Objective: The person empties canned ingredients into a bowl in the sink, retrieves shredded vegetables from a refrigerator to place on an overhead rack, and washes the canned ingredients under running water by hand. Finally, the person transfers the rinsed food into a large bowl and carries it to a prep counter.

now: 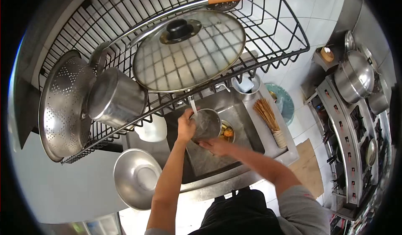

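Over the sink [247, 130], my left hand [186, 125] grips the rim of a round metal pot [207, 124], which is tilted. A thin stream of water [193, 105] runs from the tap down by my left fingers and the pot. My right hand [215, 146] is at the pot's near lower edge, its fingers partly hidden and blurred. Just right of the pot, a small bowl [233, 137] with something orange and yellow in it sits in the sink, partly covered by the pot.
Above the sink hangs a black wire rack [272, 57] with a glass lid [192, 54], a colander [69, 109] and a metal pot [117, 98]. A large steel bowl [137, 178] stands left. A bamboo brush [268, 119] lies on the right ledge. The stove [343, 142] is far right.
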Motion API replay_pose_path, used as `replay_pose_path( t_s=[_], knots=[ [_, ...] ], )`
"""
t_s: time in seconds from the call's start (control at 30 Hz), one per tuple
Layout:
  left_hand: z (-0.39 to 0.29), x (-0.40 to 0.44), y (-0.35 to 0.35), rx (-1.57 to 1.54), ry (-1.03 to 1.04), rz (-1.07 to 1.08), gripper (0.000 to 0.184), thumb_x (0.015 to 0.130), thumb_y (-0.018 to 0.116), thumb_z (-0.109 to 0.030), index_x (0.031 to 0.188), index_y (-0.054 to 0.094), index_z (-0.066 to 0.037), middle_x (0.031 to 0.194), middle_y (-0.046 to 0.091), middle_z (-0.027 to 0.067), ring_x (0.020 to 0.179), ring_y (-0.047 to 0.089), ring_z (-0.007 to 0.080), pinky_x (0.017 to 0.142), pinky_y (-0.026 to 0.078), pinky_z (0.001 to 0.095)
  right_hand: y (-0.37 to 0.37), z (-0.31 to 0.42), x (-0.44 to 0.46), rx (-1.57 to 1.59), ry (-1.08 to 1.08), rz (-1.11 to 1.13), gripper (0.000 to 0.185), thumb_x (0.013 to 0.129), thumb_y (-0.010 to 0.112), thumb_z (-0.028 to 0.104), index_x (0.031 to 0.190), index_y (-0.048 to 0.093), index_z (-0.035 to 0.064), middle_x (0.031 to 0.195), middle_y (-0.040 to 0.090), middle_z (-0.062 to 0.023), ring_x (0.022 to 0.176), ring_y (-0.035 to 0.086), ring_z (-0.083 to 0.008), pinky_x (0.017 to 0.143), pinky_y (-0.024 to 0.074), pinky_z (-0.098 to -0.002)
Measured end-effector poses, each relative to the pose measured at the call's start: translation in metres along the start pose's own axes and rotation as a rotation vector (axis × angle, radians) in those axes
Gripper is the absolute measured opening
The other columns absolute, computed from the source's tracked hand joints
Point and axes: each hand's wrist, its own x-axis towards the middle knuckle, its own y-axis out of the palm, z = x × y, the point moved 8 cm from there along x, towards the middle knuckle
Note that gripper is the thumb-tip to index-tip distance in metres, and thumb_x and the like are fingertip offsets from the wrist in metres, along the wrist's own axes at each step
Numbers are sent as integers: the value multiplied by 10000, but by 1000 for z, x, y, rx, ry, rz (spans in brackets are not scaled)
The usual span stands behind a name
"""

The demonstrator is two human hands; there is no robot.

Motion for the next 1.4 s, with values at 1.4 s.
replay_pose_path(
  t_s=[1.4],
  knots=[
    [36, 6, 6, 629, -94, 395, 377, 879, 500, -35, 1205, 666, -127, 1156, 656, 205, 1055, 622, 414, 885, 508, 488, 47, -15, 43, 208, 246, 140, 423, 1016, 509, 369, 1244, 589, 22, 1294, 601, -119, 1185, 583, -271, 992, 470, -411]
  ],
)
